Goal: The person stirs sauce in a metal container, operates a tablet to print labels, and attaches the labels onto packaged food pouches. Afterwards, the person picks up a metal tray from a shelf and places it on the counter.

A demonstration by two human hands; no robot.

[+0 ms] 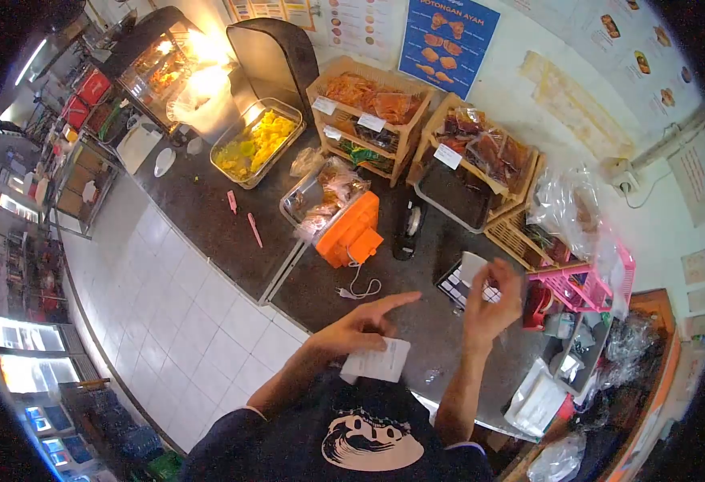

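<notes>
Fingers of the left hand [351, 331] pinch a white paper slip [385, 366] between thumb and folded fingers, above the near edge of the dark counter [308, 293]; the index finger points out straight. Fingers of the right hand [491, 313] are curled, raised just beside a black keypad with white keys [451, 289]. Another white paper piece [471, 265] stands against these fingers; whether they grasp it cannot be told. Farther out, a white cord [362, 291] with a plug lies near an orange appliance [352, 233], behind which a clear tray [296, 202] contains wrapped packets [332, 189]. To the right of the right hand stands a pink basket [589, 287]. Along the back are wooden racks of packaged food [366, 120] and a glass dish [266, 167] of yellow food [268, 132]. A blue poster [447, 44] hangs on the wall; white floor tiles [184, 297] lie left of the counter.
</notes>
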